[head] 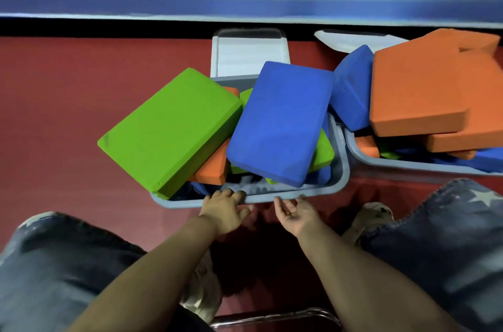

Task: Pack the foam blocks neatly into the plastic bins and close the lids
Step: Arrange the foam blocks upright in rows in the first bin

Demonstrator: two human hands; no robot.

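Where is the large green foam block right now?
Head view, left of centre: the green block lies tilted over the near bin's left rim, beside the blue block.

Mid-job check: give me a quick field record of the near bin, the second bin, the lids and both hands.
near bin: overfilled, blocks jumbled
top blocks: green block tilted over the left rim; blue block tilted on the pile
second bin: to the right, orange blocks heaped above the rim
lids: off both bins; one lid behind the near bin
left hand: fingers on the near rim
right hand: palm up, holds nothing
packing: not neat yet
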